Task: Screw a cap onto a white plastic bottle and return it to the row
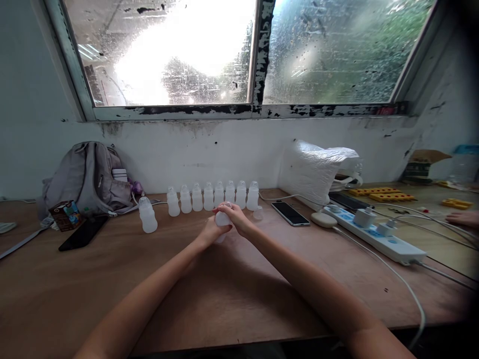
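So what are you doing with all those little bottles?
Both hands are wrapped around one small frosted white plastic bottle over the brown wooden table: the left hand grips its body, and the right hand is on its top. Behind them a row of seven matching bottles stands by the wall, with one more bottle apart on the left.

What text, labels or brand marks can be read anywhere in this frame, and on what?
None can be read.
Small brown printed carton by the grey fabric backpack: coloured print, too blurred.
Brown cardboard box at far right: dark print, too blurred.
White power strip: no marking legible.
Translucent white plastic bottle held by left hand and right hand: no label visible.
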Demonstrator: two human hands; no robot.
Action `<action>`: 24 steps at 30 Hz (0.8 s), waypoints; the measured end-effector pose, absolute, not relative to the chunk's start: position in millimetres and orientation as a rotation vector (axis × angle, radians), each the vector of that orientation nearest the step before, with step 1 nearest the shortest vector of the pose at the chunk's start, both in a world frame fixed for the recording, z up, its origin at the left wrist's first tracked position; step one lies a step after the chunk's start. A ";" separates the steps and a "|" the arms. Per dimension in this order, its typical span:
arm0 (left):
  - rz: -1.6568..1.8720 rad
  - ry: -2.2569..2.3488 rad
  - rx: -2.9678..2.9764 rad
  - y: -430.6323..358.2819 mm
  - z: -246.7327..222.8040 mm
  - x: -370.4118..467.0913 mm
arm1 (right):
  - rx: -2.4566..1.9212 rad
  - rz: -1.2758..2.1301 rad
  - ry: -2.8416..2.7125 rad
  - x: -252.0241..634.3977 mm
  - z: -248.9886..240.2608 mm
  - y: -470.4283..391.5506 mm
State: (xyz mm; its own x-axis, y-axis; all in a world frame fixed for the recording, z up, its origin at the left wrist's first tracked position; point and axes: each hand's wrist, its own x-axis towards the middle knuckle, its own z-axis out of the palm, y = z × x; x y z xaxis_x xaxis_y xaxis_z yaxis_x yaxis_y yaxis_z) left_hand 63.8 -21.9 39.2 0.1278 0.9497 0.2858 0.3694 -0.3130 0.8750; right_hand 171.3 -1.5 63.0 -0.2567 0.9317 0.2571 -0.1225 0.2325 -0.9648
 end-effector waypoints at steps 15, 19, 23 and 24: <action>1.154 1.722 2.073 -12.3 23.1 40.7 | -1.061 1.015 -1.845 218.6 77.9 33.7; 1.293 1.672 1.907 -2.8 16.0 38.7 | -1.581 0.552 -1.740 255.2 75.7 59.8; 1.382 1.524 1.642 1.7 12.4 41.1 | -2.006 0.119 -1.785 280.2 60.7 76.1; 1.403 1.482 1.596 1.6 12.5 41.9 | -2.056 0.116 -1.800 283.3 56.6 77.8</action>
State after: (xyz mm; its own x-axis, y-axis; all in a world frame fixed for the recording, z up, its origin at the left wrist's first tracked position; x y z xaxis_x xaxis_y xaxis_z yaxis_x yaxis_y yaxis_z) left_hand 41.9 1.6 12.5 -0.1492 0.9363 0.3180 0.3690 -0.2456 0.8964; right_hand 283.3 77.8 56.6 0.1656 0.9658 0.1995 0.9323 -0.0874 -0.3511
